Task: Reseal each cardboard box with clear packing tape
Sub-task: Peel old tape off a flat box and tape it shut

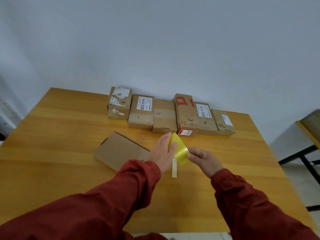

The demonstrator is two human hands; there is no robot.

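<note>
Tape roll [179, 151]: yellowish-clear, held in the air over mid-bench, between both hands, just right of the flat box [119, 149].
L hand [164, 151]: grip clamped on the roll's far/left side, fingers wrapped over its rim.
R hand [202, 160]: grip pinched on the roll's near/right rim. Can't tell whether it also has the tape end.
Loose strip [174, 168]: pale length hanging down from the roll, free end not stuck to anything visible.
Roll handling: prob. light and stiff as a ring. The film itself is thin, limp, sticky one side and will fold onto itself. Best held by the rim/core w/ one hand while the other pulls the end by its outer corners.
Flat box: lies low on the bench [69, 135], at an angle, flaps look closed. Likely light, thin card that dents if pressed hard. Hold flat w/ a palm while taping the seam.
Row of boxes [164, 115]: six in a line along the back, close to the wall [155, 49], sides touching or nearly. Several scuffed, w/ labels.
Edges: flat box sits well in from the L and near edges. The row's last box is near the R edge.
Open room: bare wood L, R and in front of the hands. Enough, I judge, to pull a box forward and turn it.
</note>
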